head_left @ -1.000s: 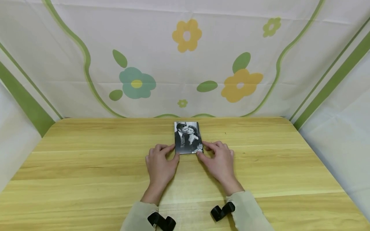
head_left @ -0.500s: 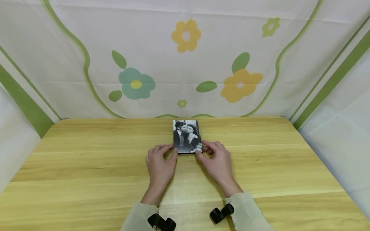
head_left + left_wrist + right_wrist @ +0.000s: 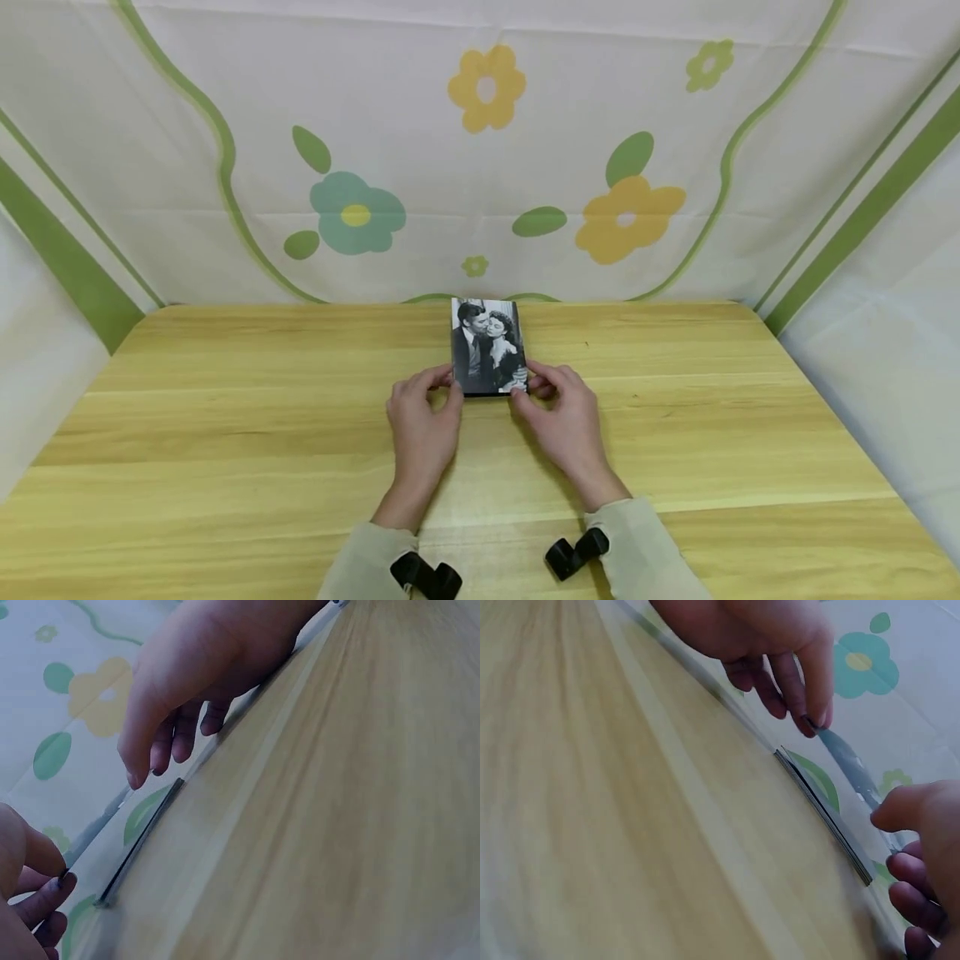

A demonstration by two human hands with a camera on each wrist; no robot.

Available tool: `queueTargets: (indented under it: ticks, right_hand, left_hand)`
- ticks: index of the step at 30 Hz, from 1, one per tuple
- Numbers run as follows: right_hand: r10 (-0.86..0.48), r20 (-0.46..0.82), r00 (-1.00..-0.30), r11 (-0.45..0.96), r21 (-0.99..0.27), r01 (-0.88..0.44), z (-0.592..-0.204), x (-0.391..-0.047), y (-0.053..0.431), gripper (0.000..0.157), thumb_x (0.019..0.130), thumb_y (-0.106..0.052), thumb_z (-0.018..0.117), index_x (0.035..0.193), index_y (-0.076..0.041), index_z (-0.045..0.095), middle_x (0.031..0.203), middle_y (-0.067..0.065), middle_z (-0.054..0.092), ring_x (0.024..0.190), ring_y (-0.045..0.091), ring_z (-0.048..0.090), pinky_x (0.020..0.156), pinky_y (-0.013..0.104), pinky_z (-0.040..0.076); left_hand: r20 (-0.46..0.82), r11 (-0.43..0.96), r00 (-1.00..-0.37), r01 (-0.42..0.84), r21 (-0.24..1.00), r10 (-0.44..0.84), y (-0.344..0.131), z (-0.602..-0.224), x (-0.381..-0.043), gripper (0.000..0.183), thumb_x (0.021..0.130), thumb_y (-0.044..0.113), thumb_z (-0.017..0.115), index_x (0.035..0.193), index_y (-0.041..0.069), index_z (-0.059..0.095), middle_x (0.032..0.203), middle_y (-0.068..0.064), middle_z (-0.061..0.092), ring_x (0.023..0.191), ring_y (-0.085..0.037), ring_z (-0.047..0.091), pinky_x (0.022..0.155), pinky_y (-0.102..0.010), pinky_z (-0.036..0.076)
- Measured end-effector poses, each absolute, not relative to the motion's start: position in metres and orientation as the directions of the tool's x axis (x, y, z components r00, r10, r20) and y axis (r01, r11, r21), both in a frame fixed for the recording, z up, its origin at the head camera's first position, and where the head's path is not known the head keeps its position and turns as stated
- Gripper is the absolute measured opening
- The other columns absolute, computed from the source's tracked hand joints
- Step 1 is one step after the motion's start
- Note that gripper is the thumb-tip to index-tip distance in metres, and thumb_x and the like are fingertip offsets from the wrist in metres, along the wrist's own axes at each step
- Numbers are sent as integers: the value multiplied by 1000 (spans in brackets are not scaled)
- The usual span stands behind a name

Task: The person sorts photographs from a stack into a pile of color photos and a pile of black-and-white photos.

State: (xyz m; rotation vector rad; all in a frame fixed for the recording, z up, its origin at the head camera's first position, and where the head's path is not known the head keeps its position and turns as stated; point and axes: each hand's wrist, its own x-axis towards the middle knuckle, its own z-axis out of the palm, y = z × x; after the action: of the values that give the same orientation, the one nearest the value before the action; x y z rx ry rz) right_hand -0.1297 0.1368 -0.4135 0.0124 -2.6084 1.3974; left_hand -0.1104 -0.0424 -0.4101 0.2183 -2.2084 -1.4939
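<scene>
A black-and-white photo card [image 3: 487, 350] of a couple is pinched at its near corners by both hands. My left hand [image 3: 422, 425] holds the left corner between thumb and fingers; my right hand [image 3: 567, 421] holds the right corner in the same way. In the right wrist view the thin card shows edge-on as a greyish strip [image 3: 847, 765] between the fingertips, raised off the table. Below it, apart from it, a thin flat stack [image 3: 825, 817] with layered dark edges lies on the wood. The left wrist view shows the same stack [image 3: 142, 844]; the head view hides it behind the card.
A wood-grain table [image 3: 262, 458] spreads around the hands. Behind it hangs a white cloth [image 3: 420, 150] printed with flowers, close to the table's back edge. Cloth panels also stand at both sides. A black wrist device [image 3: 426, 575] sits on each sleeve.
The photo card has risen and shifted slightly away, and looks a little larger, its far edge now reaching the table's back edge. Both hands keep their pinch and have moved only slightly.
</scene>
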Motion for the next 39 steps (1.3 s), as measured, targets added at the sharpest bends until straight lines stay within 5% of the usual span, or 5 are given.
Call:
queueTargets:
  ticks: [10,22,39]
  right_hand:
    - [221,124,-967,445,-895,-13,-401,-120,169,34,94,-21,84,127,-17,79,105,5,71,96,13,64,84,17,53]
    - [503,41,-863,473,-849,235,-398,-117,250,31,97,-36,79,119,-15,80,86,-18,65,81,3,59,65,17,48]
    - [506,42,-862,624,-707,332,-407,-122,269,26,98,-34,74,111,-12,81,90,0,74,77,6,58,68,20,43]
  left_hand:
    - [88,229,-966,31,973,-244,-12,-395,-108,22,94,-2,73,115,3,76,98,-9,75,91,-17,68,80,-23,57]
    - [-22,226,-996,-42,973,-90,77,-389,-113,23,93,0,76,116,5,75,93,1,73,79,-3,62,71,-20,55]
    - [-40,412,-999,-51,910,-34,96,-395,-116,30,92,5,79,122,1,76,88,1,67,75,-8,56,70,-26,53]
